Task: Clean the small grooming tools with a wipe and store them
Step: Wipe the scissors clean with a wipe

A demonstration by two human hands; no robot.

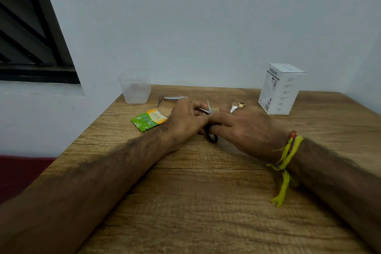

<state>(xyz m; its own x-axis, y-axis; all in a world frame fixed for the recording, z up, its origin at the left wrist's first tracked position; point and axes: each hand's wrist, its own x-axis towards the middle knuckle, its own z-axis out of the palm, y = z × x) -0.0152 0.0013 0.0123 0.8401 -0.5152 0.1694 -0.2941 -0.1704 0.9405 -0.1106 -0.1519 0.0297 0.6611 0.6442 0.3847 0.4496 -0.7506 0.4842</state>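
Note:
Small scissors (pixel 207 109) with black handles lie between my hands at the table's middle, their silver blades spread apart. My left hand (pixel 185 119) pinches one blade. My right hand (pixel 245 128) has fingers curled round the black handle loops. No wipe is visible in either hand. A green and orange wipe sachet (pixel 148 119) lies just left of my left hand. Behind it lie tweezers (pixel 159 98) and a nail clipper (pixel 175 98). A clear plastic cup (pixel 135 86) stands at the back left.
A white carton (pixel 280 88) stands upright at the back right of the wooden table (pixel 206 202). The table's left edge runs close to the wall below a dark window (pixel 31 27). A dark red surface (pixel 18 173) lies beside the table at lower left.

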